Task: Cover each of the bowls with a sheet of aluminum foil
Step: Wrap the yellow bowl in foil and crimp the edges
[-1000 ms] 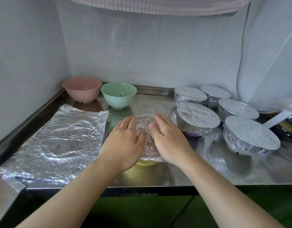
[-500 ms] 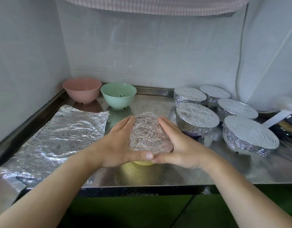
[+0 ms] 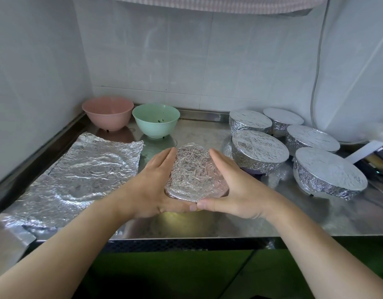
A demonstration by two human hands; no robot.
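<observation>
A bowl under a crinkled foil sheet (image 3: 194, 173) sits at the middle of the steel counter, its yellow rim hidden by my hands. My left hand (image 3: 152, 186) presses the foil against the bowl's left side, and my right hand (image 3: 233, 188) presses the right side, thumbs meeting at the front. Both sets of fingers lie straight along the foil. A pink bowl (image 3: 107, 113) and a green bowl (image 3: 156, 120) stand uncovered at the back left. Several foil-covered bowls (image 3: 259, 152) cluster at the right. Loose foil sheets (image 3: 78, 178) lie flat at the left.
The steel counter (image 3: 207, 225) ends at a front edge near my forearms. Tiled walls close the back and left. A white cable (image 3: 315, 83) hangs at the right, and a white-handled utensil (image 3: 367, 151) lies at the far right.
My hands slid off the top of the foil down to the bowl's sides, thumbs coming together at the front. The foil top now shows between them.
</observation>
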